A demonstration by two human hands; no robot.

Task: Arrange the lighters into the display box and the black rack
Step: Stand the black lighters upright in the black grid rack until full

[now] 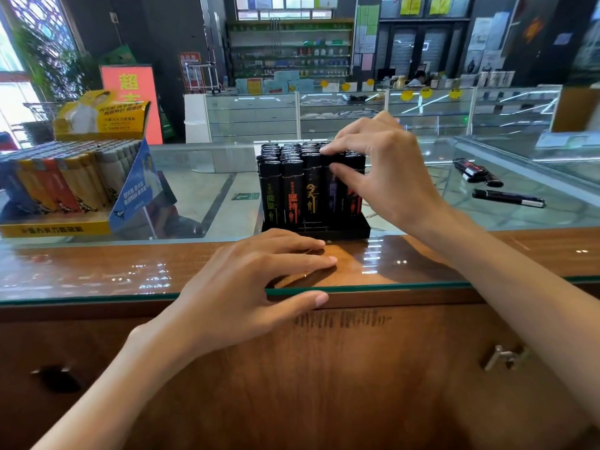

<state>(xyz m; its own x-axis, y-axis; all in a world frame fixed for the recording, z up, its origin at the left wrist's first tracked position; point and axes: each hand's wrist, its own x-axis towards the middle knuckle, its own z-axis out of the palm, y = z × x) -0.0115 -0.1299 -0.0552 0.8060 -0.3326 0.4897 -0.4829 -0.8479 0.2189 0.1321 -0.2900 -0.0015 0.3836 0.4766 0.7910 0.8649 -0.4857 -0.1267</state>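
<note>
The black rack [341,231] stands on the glass counter straight ahead, packed with several upright black lighters [292,186] printed with coloured characters. My right hand [386,170] is on the rack's right side, thumb and fingers pinching a black lighter in the front row. My left hand [253,280] rests flat on the counter's near edge, fingers straight, thumb over the glass rim. At the left sits the yellow display box [55,227], filled with rows of coloured lighters [65,183]. Loose black lighters lie on the glass at the right: a small cluster [477,172] and a single one [508,198].
A blue flag card [136,186] leans at the display box's right end, and its yellow printed lid [100,115] rises behind. The glass counter edge [389,287] runs across over wooden drawers with a metal handle [503,355]. Shop counters and shelves fill the background.
</note>
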